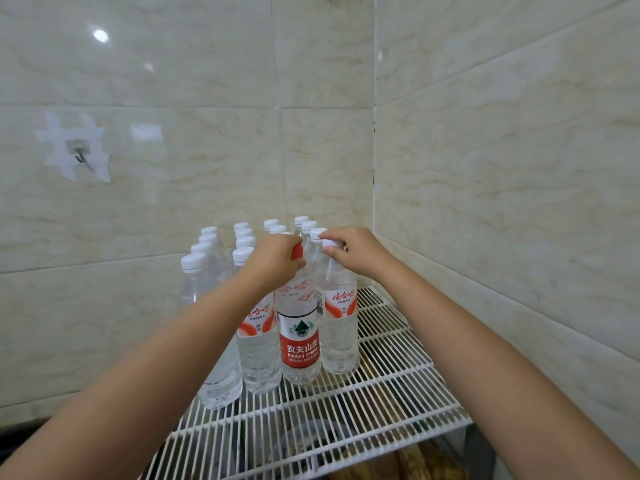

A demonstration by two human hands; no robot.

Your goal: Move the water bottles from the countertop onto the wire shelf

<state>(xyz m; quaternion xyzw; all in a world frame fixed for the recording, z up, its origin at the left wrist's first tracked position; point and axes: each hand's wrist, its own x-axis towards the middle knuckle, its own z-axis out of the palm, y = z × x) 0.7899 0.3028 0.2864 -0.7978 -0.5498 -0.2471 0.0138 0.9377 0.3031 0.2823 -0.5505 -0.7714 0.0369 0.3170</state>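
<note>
Several clear water bottles with white caps stand in rows on the white wire shelf (pixel 398 386) in the tiled corner. In the front row stands a bottle with a red cap and a red Nongfu Spring label (pixel 299 344). My left hand (pixel 277 259) grips its red cap from above. To its right stands a white-capped bottle with a red and white label (pixel 339 327), and my right hand (pixel 356 251) pinches its cap. Both bottles rest upright on the wires. The countertop is out of view.
Glossy tiled walls close in the shelf at the back and right. A taped hook (pixel 79 155) sticks to the left wall. Bare wire runs along the shelf's front and right. Brown items (pixel 415 459) lie blurred on a lower level under the wires.
</note>
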